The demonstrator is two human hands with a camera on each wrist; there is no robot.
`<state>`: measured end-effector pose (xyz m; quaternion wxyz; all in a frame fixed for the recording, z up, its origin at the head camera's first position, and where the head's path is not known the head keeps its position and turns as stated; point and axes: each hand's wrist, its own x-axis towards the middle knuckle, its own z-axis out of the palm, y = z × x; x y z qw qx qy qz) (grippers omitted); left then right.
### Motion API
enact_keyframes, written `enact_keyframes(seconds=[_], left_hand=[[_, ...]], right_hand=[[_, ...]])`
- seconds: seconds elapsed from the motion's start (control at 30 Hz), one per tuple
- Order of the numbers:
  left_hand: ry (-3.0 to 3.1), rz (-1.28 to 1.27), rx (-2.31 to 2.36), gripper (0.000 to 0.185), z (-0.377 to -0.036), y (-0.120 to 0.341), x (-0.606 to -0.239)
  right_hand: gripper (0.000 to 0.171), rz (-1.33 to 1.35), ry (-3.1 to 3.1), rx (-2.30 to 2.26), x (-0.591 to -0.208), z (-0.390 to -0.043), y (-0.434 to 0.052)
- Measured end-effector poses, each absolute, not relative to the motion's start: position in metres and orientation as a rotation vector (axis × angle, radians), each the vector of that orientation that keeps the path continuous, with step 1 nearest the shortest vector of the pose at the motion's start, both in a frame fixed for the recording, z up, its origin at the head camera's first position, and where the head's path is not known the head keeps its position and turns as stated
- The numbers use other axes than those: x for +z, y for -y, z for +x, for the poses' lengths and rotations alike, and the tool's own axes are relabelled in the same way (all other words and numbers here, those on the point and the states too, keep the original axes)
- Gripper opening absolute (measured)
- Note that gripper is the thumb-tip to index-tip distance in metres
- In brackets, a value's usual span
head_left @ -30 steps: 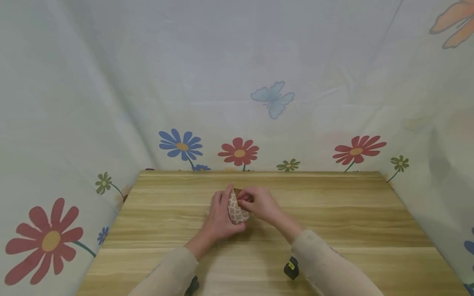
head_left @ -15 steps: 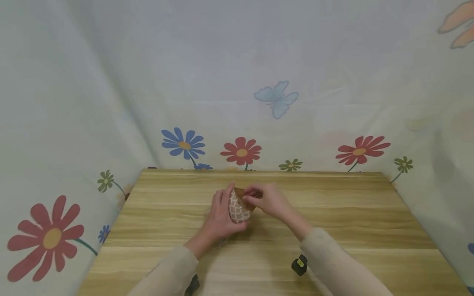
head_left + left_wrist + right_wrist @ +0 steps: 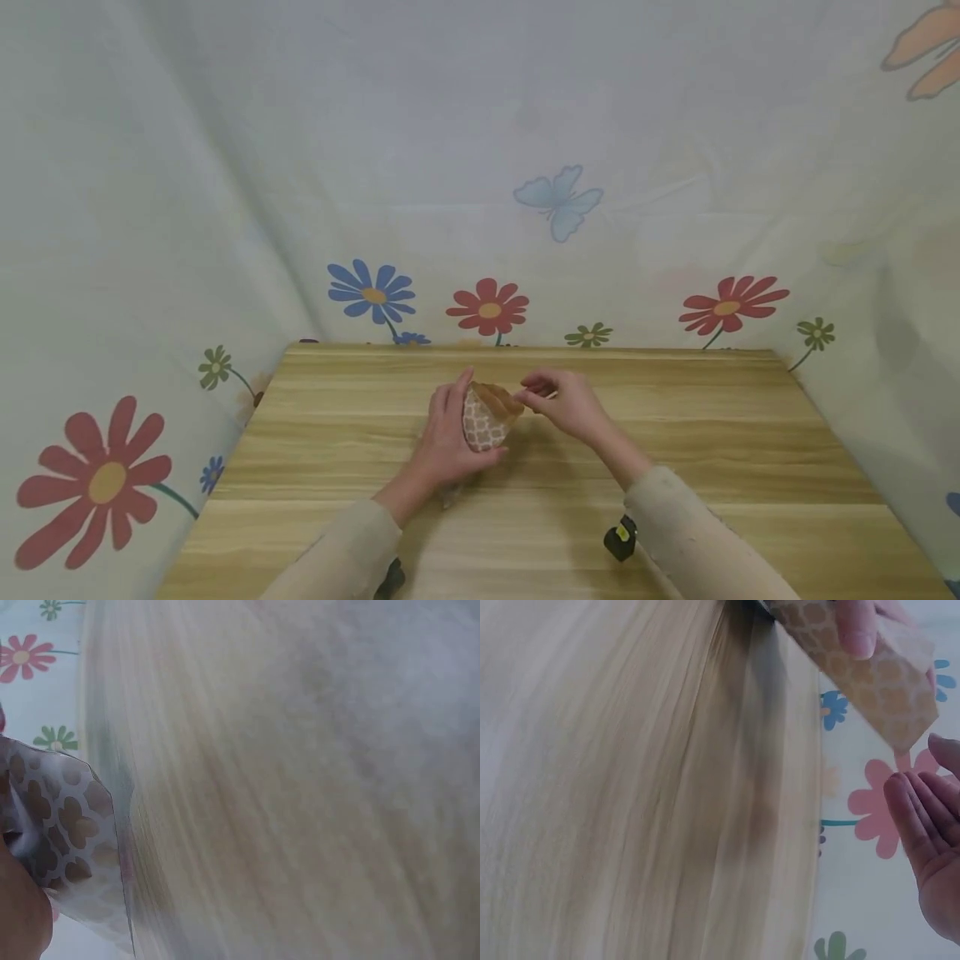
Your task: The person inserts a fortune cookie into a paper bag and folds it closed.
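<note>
A tan packet (image 3: pixel 483 425) with a white lattice print, perhaps a small bag, is held upright a little above the table. My left hand (image 3: pixel 442 437) grips it from the left, fingers behind and thumb at its lower front. A brown, creased part (image 3: pixel 498 400) fans out along its upper right side. In the left wrist view the packet (image 3: pixel 71 832) looks glossy and partly see-through. Just right of the brown part is my right hand (image 3: pixel 570 404). In the right wrist view its thumb and fingertips stand apart beside the packet's corner (image 3: pixel 904 735), apparently not holding it.
The wood-grain table (image 3: pixel 675 433) spreads around both hands. Behind it hangs a pale cloth (image 3: pixel 450 167) printed with flowers and butterflies. A black strapped device (image 3: pixel 620 537) sits at the right wrist, another (image 3: pixel 390 577) at the left. Something clear (image 3: pixel 450 496) shows below the left hand.
My right hand has moved right, away from the packet. The brown part has spread outward and shows more. My left hand keeps its grip in nearly the same place.
</note>
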<state>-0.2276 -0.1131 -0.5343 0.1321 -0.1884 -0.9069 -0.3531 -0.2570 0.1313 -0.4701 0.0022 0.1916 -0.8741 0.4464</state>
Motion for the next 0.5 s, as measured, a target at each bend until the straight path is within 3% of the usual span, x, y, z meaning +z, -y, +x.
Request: enact_keyframes(seconds=[0.33, 0.43, 0.5], left_hand=[[2.685, -0.521, -1.106, 0.139, -0.223, 0.109, -0.527], [2.705, -0.558, -1.213, 0.125, -0.224, 0.115, -0.518], [2.679, -0.605, -1.327, 0.106, -0.227, 0.121, -0.513]], right_hand=[[0.009, 0.779, 2.781, 1.513, -0.478, -0.260, -0.132], [0.009, 0.802, 2.794, 1.465, -0.470, -0.261, -0.136], [0.008, 0.815, 2.805, 1.436, -0.463, -0.261, -0.139]])
